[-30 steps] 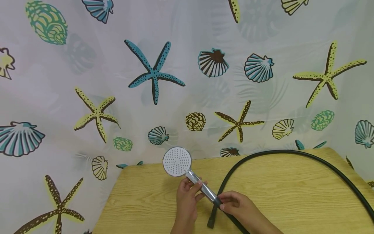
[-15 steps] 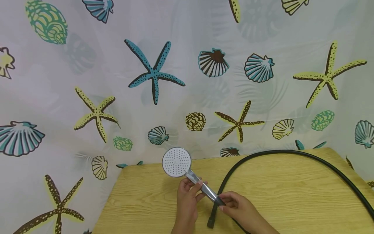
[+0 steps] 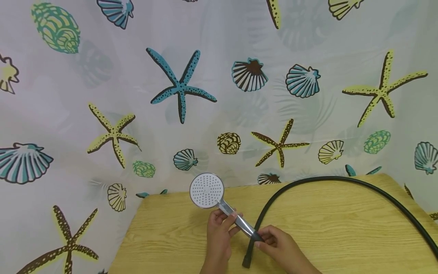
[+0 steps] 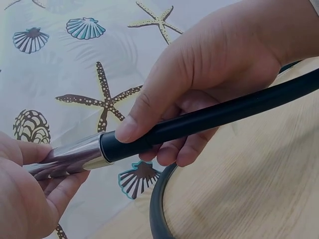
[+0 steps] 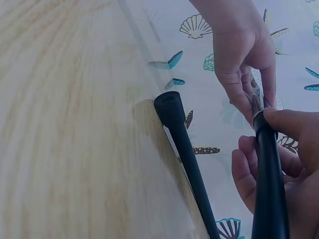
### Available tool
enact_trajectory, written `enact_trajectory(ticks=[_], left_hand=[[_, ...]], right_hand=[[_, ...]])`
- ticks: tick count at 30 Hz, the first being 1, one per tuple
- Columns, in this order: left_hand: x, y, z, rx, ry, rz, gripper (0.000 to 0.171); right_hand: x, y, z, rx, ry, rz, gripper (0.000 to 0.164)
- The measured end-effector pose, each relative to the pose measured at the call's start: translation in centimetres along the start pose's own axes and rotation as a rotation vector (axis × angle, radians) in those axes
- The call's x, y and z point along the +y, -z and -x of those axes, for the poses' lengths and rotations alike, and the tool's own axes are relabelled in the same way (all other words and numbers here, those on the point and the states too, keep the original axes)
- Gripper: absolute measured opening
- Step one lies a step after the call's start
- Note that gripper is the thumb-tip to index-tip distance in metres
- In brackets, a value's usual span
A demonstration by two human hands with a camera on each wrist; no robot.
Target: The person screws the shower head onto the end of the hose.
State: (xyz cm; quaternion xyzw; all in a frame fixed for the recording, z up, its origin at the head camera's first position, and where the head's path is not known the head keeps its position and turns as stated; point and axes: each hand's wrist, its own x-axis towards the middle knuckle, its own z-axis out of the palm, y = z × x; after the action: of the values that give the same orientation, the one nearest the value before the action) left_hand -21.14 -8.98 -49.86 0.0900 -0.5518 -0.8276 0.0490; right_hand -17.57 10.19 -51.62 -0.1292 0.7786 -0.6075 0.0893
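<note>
A chrome hand shower head (image 3: pixel 207 190) with a white spray face is held tilted above the table, its face toward the head camera. My left hand (image 3: pixel 219 235) grips its chrome handle (image 3: pixel 244 225) between thumb and fingers. At the handle's lower end, my right hand (image 3: pixel 282 245) pinches the black end fitting of the hose (image 4: pixel 124 147), which sits against the chrome rim. In the left wrist view the thumb lies on top of the fitting and the fingers curl beneath. The hose's other end, a black connector (image 5: pixel 169 107), lies loose beside my hands.
The black hose (image 3: pixel 328 177) arcs across the wood-grain table (image 3: pixel 164 236) and leaves at the right side. Behind the table hangs a white curtain (image 3: pixel 212 34) printed with starfish and shells; it also covers the left and right sides.
My right hand has shifted slightly and its fingers have changed position around the black fitting. The left hand and shower head have stayed almost still.
</note>
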Motion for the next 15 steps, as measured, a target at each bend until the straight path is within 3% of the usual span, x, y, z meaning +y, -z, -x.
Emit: enact_trajectory(ticks=[15], left_hand=[[0.35, -0.46, 0.08, -0.03, 0.014, -0.028, 0.043]], right_hand=[[-0.06, 0.0, 0.18, 0.01, 0.052, 0.092, 0.031]])
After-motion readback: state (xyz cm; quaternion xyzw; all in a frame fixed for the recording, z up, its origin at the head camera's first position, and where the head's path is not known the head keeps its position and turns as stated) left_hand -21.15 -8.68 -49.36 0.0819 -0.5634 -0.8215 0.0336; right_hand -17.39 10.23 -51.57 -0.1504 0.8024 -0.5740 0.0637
